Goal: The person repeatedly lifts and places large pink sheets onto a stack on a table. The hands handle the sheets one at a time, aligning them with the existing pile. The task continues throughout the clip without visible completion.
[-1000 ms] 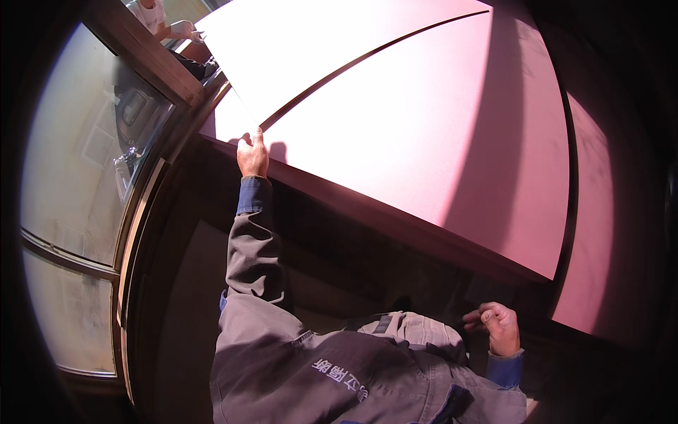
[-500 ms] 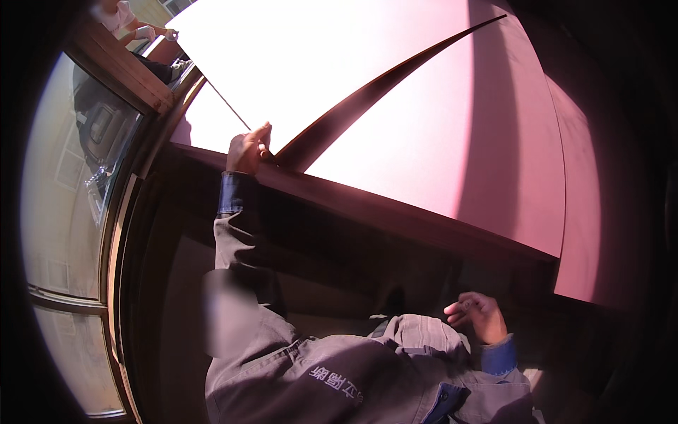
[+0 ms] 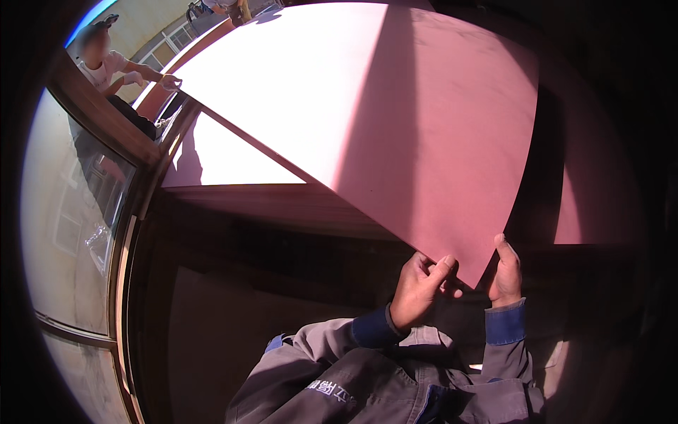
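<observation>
A large thin pink sheet [image 3: 452, 155] slants across the view, its near corner lifted and pointing towards me. My left hand [image 3: 418, 290] is closed on the sheet's left edge near that corner, thumb on top. On the opposite side of the corner, my right hand [image 3: 506, 279] grips the right edge with the thumb up; its fingers are partly hidden. Below the raised sheet lies a stack of similar pink sheets [image 3: 233, 159], bright in the sun at the left. At the far left, a co-worker's hand [image 3: 170, 82] holds the sheet's other corner.
Glass window panes in a wooden frame [image 3: 131, 283] stand along my left. The co-worker [image 3: 106, 71] is beyond that frame. Another person [image 3: 233, 8] shows partly at the far edge. Deep shadow covers the area below the stack and at the right.
My left hand has moved right from the stack's left part to the near corner. My right hand has risen to the sheet's edge. The top sheet has swung, its near corner now before me.
</observation>
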`<action>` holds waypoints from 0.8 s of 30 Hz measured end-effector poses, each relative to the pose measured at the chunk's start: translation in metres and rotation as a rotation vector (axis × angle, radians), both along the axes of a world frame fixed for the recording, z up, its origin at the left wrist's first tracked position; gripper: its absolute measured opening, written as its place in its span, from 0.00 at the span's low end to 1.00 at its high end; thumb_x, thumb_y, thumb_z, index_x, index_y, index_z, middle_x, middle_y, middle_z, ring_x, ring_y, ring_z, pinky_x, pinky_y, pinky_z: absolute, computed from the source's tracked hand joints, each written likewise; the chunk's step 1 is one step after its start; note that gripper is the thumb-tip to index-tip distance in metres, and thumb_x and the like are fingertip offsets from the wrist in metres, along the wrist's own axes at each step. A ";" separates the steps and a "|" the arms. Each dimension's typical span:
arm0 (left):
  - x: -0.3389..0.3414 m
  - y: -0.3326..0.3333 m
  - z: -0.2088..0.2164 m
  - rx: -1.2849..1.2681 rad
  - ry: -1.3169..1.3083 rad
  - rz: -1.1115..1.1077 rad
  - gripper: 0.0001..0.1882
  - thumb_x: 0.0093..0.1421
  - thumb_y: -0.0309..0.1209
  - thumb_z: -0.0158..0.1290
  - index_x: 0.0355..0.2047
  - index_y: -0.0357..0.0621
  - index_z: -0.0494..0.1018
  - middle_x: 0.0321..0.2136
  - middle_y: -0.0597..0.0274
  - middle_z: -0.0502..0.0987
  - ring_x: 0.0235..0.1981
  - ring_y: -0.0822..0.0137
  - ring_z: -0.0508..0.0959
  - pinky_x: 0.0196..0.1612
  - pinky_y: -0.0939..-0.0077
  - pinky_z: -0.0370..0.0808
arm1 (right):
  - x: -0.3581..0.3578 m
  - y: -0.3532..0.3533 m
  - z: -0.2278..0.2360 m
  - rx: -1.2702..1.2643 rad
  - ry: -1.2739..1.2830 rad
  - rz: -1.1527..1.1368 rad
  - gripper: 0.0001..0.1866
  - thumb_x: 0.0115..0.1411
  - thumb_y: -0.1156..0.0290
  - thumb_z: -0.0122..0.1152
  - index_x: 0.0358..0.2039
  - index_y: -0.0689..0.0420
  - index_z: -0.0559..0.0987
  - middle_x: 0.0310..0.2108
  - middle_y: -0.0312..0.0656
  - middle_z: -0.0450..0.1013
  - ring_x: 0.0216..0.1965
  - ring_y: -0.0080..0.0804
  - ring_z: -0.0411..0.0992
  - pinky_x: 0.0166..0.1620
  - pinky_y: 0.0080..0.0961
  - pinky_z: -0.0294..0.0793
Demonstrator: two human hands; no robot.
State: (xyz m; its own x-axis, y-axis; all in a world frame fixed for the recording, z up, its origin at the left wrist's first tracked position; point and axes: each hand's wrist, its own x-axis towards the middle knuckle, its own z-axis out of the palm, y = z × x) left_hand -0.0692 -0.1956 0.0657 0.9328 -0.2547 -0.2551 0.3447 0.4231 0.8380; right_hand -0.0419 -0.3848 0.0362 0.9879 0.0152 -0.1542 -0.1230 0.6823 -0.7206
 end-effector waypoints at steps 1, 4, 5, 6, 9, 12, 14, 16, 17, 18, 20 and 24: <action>-0.012 -0.015 -0.007 0.035 -0.013 -0.044 0.14 0.69 0.37 0.53 0.35 0.35 0.70 0.25 0.61 0.75 0.23 0.70 0.80 0.28 0.78 0.78 | -0.010 -0.012 -0.002 -0.003 0.008 -0.034 0.14 0.67 0.67 0.55 0.46 0.63 0.74 0.45 0.43 0.75 0.46 0.33 0.74 0.52 0.32 0.73; -0.055 -0.058 -0.026 -0.070 0.011 -0.140 0.16 0.69 0.37 0.52 0.38 0.33 0.68 0.27 0.55 0.79 0.24 0.65 0.82 0.30 0.77 0.79 | -0.058 -0.047 -0.015 -0.171 0.015 -0.171 0.12 0.65 0.70 0.55 0.45 0.63 0.75 0.42 0.41 0.75 0.44 0.29 0.74 0.49 0.27 0.74; -0.072 -0.074 -0.030 -0.099 0.012 -0.214 0.16 0.69 0.37 0.52 0.40 0.33 0.67 0.28 0.54 0.80 0.24 0.65 0.82 0.31 0.76 0.80 | -0.079 -0.066 -0.017 -0.198 -0.003 -0.209 0.12 0.65 0.70 0.55 0.45 0.63 0.75 0.42 0.40 0.75 0.43 0.28 0.74 0.48 0.27 0.73; -0.087 -0.092 -0.033 -0.210 0.015 -0.190 0.15 0.70 0.36 0.51 0.41 0.34 0.65 0.30 0.54 0.81 0.27 0.65 0.83 0.33 0.75 0.80 | -0.088 -0.080 -0.020 -0.210 -0.020 -0.236 0.12 0.65 0.70 0.55 0.46 0.63 0.75 0.42 0.40 0.75 0.42 0.28 0.74 0.48 0.26 0.73; -0.152 -0.135 -0.038 -0.235 -0.046 -0.615 0.13 0.70 0.35 0.51 0.38 0.38 0.64 0.32 0.56 0.79 0.34 0.69 0.81 0.40 0.77 0.77 | -0.142 -0.120 -0.027 -0.247 -0.063 -0.293 0.14 0.63 0.67 0.57 0.45 0.63 0.76 0.41 0.38 0.75 0.41 0.26 0.73 0.46 0.24 0.72; -0.163 -0.131 -0.052 0.045 -0.359 -0.777 0.15 0.69 0.36 0.53 0.45 0.36 0.65 0.44 0.55 0.77 0.45 0.71 0.78 0.46 0.77 0.75 | -0.201 -0.156 -0.028 -0.303 0.004 -0.358 0.17 0.63 0.68 0.57 0.48 0.65 0.75 0.44 0.40 0.75 0.44 0.27 0.73 0.49 0.24 0.71; -0.146 -0.092 -0.063 -0.211 -0.088 -0.643 0.32 0.68 0.40 0.54 0.62 0.35 0.55 0.53 0.47 0.73 0.54 0.62 0.75 0.54 0.67 0.74 | -0.241 -0.170 -0.028 -0.326 0.017 -0.388 0.19 0.63 0.68 0.57 0.51 0.66 0.75 0.45 0.42 0.75 0.46 0.29 0.73 0.51 0.25 0.71; -0.124 -0.045 -0.069 -0.232 -0.200 -0.394 0.37 0.67 0.52 0.51 0.65 0.42 0.55 0.58 0.53 0.70 0.56 0.57 0.74 0.54 0.61 0.74 | -0.285 -0.197 -0.022 -0.352 0.042 -0.416 0.21 0.64 0.67 0.56 0.53 0.67 0.74 0.48 0.43 0.75 0.47 0.30 0.73 0.52 0.25 0.70; -0.111 -0.028 -0.071 -0.320 -0.177 -0.258 0.38 0.67 0.59 0.45 0.66 0.45 0.56 0.58 0.56 0.70 0.54 0.58 0.75 0.53 0.61 0.75 | -0.308 -0.210 -0.019 -0.367 0.029 -0.413 0.22 0.64 0.67 0.55 0.54 0.67 0.73 0.49 0.43 0.74 0.48 0.30 0.73 0.52 0.26 0.70; -0.096 -0.017 -0.069 -0.488 -0.211 -0.169 0.33 0.71 0.57 0.38 0.65 0.46 0.58 0.55 0.57 0.72 0.55 0.58 0.75 0.52 0.62 0.77 | -0.329 -0.223 -0.019 -0.376 0.094 -0.440 0.22 0.64 0.66 0.55 0.55 0.67 0.73 0.49 0.44 0.74 0.48 0.30 0.73 0.52 0.26 0.70; -0.071 -0.021 -0.057 -0.575 -0.113 0.143 0.30 0.71 0.57 0.37 0.61 0.48 0.62 0.49 0.59 0.75 0.49 0.64 0.77 0.50 0.64 0.77 | -0.359 -0.255 -0.025 -0.399 0.156 -0.476 0.23 0.65 0.65 0.55 0.56 0.66 0.72 0.50 0.43 0.74 0.48 0.30 0.73 0.52 0.27 0.71; -0.079 -0.087 -0.023 -0.337 0.073 0.431 0.25 0.71 0.48 0.46 0.18 0.51 0.59 0.18 0.74 0.60 0.24 0.79 0.67 0.30 0.78 0.65 | -0.448 -0.304 -0.058 -0.558 0.415 -0.715 0.25 0.64 0.61 0.58 0.57 0.63 0.72 0.53 0.43 0.71 0.53 0.33 0.69 0.56 0.33 0.68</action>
State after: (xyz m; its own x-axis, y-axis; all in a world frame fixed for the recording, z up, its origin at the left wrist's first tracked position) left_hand -0.1481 -0.2830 0.0425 0.9537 0.0680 -0.2930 0.1326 0.7793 0.6124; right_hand -0.4899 -0.6885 -0.0220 0.6027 -0.7423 -0.2929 -0.1297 0.2710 -0.9538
